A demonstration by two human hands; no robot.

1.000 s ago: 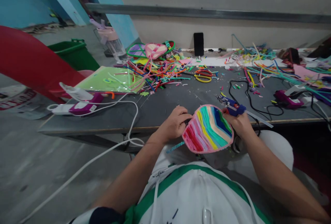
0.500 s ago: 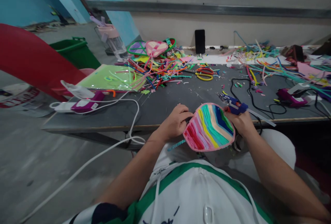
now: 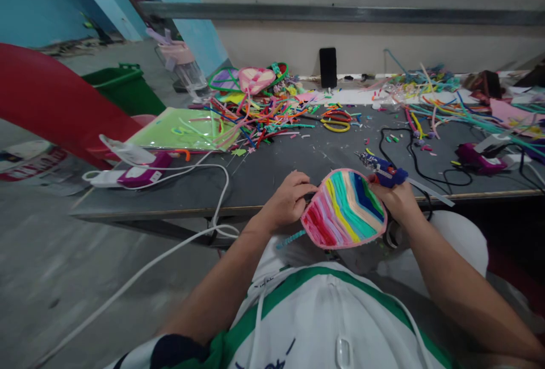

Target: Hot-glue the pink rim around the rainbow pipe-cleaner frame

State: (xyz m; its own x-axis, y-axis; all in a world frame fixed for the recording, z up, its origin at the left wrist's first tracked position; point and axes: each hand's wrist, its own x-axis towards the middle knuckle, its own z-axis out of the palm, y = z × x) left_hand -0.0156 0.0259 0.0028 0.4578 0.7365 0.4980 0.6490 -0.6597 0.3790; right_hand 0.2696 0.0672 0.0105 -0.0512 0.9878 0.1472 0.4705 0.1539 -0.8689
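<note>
A rounded, heart-like panel (image 3: 346,207) of striped pipe cleaners with a pink rim is held tilted over my lap. Its stripes run from red and pink through yellow, teal and cream to dark blue and green. My left hand (image 3: 293,198) pinches its left edge. On the opposite side, my right hand (image 3: 395,198) grips the panel's upper right edge. Beside that hand, on the table edge, lies a blue glue gun (image 3: 385,170) with a clear glue stick out of its back. A twisted teal strip (image 3: 290,239) sticks out below the panel's left side.
Loose pipe cleaners (image 3: 264,116) are heaped at the back, near orange-and-yellow-handled scissors (image 3: 336,122). A black phone (image 3: 327,68) leans against the wall. Purple power strips (image 3: 147,171) with white cables sit at the left; a black cord (image 3: 409,153) trails at the right. A bottle (image 3: 185,68) stands behind.
</note>
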